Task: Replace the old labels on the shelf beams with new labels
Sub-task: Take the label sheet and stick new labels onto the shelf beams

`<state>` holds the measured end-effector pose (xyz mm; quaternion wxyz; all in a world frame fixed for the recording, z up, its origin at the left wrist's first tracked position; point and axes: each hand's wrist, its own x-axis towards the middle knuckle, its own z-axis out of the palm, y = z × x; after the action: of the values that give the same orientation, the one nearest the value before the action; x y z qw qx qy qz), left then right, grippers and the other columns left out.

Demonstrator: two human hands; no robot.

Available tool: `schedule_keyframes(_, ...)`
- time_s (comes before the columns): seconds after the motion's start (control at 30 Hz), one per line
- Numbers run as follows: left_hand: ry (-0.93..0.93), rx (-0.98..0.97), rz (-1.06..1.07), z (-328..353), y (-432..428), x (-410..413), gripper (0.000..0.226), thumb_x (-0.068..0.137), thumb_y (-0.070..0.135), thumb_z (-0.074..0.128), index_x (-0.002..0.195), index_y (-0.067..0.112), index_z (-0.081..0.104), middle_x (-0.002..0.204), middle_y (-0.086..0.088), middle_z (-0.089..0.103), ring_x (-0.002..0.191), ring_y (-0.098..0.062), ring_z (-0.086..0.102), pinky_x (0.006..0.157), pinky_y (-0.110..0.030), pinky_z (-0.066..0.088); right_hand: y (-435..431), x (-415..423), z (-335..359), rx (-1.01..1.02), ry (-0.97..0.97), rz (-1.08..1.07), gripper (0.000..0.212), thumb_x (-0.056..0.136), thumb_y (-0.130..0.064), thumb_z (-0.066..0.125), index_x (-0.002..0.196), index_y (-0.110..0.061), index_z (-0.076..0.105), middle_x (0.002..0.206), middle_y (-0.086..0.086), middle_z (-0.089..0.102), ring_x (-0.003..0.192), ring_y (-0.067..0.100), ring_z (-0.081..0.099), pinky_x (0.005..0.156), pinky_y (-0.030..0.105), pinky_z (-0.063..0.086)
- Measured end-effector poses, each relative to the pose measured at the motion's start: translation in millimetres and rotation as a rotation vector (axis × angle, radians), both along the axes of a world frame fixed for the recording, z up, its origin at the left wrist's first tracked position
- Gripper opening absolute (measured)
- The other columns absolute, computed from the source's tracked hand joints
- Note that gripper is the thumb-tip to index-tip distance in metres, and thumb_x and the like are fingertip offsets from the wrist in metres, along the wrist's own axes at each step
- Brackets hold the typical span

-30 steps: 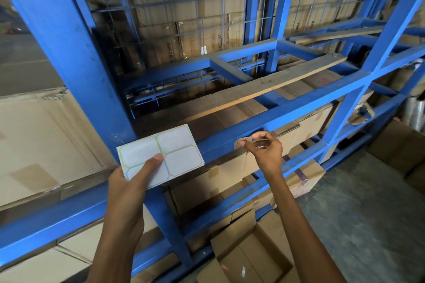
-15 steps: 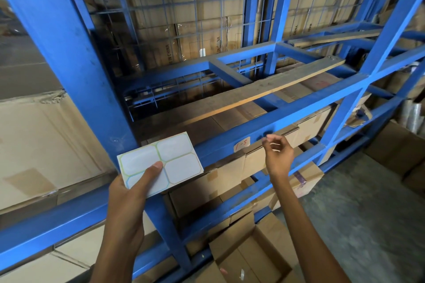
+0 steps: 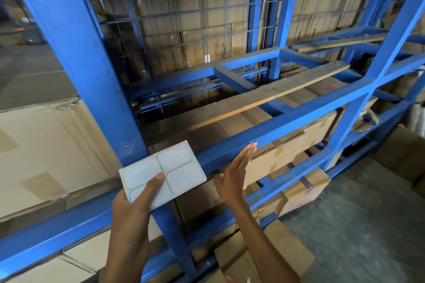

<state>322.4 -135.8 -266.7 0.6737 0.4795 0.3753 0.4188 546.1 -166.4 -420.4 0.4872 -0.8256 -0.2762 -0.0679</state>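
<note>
My left hand (image 3: 135, 204) holds a white sheet of blank labels (image 3: 162, 171) with green and blue outlines, thumb on its face, in front of the blue upright post. My right hand (image 3: 234, 172) lies flat with straight fingers pressed against the front of the blue shelf beam (image 3: 299, 119), just right of the sheet. The label on the beam is hidden under that palm.
The blue steel rack (image 3: 76, 53) has a wire mesh back and a wooden plank (image 3: 264, 99) across the shelf. Cardboard boxes (image 3: 287, 156) fill the lower levels and the left side. Concrete floor (image 3: 368, 225) lies to the right.
My right hand stuck a small label on the beam, let go, then moved left and flattened over it. The left hand kept the sheet in place.
</note>
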Motion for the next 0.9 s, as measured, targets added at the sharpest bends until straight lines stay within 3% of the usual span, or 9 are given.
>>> schedule_keyframes(0.13,-0.004,-0.020,-0.036,-8,-7,1,0.018,0.085,0.016,0.078,0.103,0.017,0.076,0.104,0.005,0.082,0.095,-0.011,0.078,0.090,-0.035,0.053,-30,3,3,0.005,-0.099,0.086,0.120,0.080,-0.003,0.072,0.162,-0.013,-0.014,0.170,0.006,-0.024,0.160,0.033,-0.009,0.113,0.036,0.045)
schedule_keyframes(0.2,0.012,-0.024,-0.058,-12,-12,2,0.016,0.084,0.016,0.078,0.100,0.017,0.077,0.102,0.006,0.082,0.093,-0.010,0.078,0.089,-0.033,0.052,-51,-2,3,-0.018,-0.090,0.126,0.114,0.086,-0.015,0.073,0.163,-0.020,-0.011,0.171,0.004,-0.023,0.159,0.034,0.016,0.112,0.044,0.046)
schedule_keyframes(0.3,0.044,-0.025,-0.108,-20,-20,2,0.015,0.086,0.015,0.078,0.100,0.018,0.077,0.100,0.006,0.082,0.092,-0.010,0.078,0.086,-0.030,0.052,-85,-26,-7,-0.080,0.016,0.151,0.104,0.092,-0.019,0.070,0.162,-0.037,-0.005,0.171,-0.002,-0.020,0.120,0.035,0.062,0.104,0.035,0.049)
schedule_keyframes(0.4,0.095,-0.037,-0.165,-26,-30,-2,0.016,0.086,0.018,0.079,0.101,0.020,0.076,0.100,0.007,0.082,0.091,-0.009,0.078,0.079,-0.029,0.053,-109,-49,-17,-0.058,0.176,0.249,0.092,0.097,-0.018,0.067,0.159,-0.042,0.003,0.171,-0.007,-0.013,0.156,0.028,0.019,0.120,0.035,0.028)
schedule_keyframes(0.5,0.136,-0.042,-0.215,-30,-42,-12,0.017,0.087,0.020,0.079,0.103,0.019,0.077,0.100,0.005,0.082,0.093,-0.013,0.078,0.080,-0.031,0.054,-120,-65,-2,-0.069,0.224,0.239,0.088,0.098,-0.016,0.067,0.160,-0.035,0.008,0.172,-0.003,-0.006,0.154,0.008,0.000,0.123,0.036,0.027)
schedule_keyframes(0.6,0.162,-0.047,-0.245,-30,-53,-31,0.011,0.087,0.018,0.079,0.098,0.019,0.077,0.094,0.006,0.083,0.092,-0.014,0.077,0.076,-0.029,0.058,-128,-82,27,-0.016,0.263,0.187,0.066,0.100,-0.011,0.064,0.158,-0.017,0.034,0.167,0.007,0.029,0.155,0.021,0.025,0.121,0.040,0.037)
schedule_keyframes(0.7,0.181,-0.037,-0.311,-24,-68,-58,0.009,0.088,0.016,0.078,0.095,0.020,0.076,0.093,0.005,0.083,0.088,-0.016,0.078,0.076,-0.031,0.061,-141,-120,56,0.163,0.409,0.144,0.031,0.107,-0.018,0.051,0.135,-0.016,0.066,0.126,0.011,0.073,0.122,0.024,0.067,0.103,0.039,0.054)
schedule_keyframes(0.83,0.138,-0.080,-0.405,-29,-88,-79,0.016,0.089,0.009,0.075,0.105,0.012,0.075,0.096,-0.002,0.083,0.084,-0.012,0.078,0.064,-0.022,0.061,-180,-178,74,0.504,0.746,0.097,0.044,0.109,-0.035,0.041,0.100,-0.025,0.083,0.103,-0.001,0.081,0.097,0.013,0.074,0.084,0.024,0.057)
schedule_keyframes(0.9,0.188,-0.064,-0.474,-39,-104,-89,0.015,0.088,0.009,0.077,0.102,0.011,0.075,0.100,-0.007,0.081,0.082,-0.009,0.077,0.067,-0.021,0.061,-212,-213,73,0.559,0.750,0.094,0.032,0.105,-0.036,0.053,0.104,-0.023,0.082,0.109,-0.001,0.080,0.102,0.013,0.074,0.087,0.024,0.058)
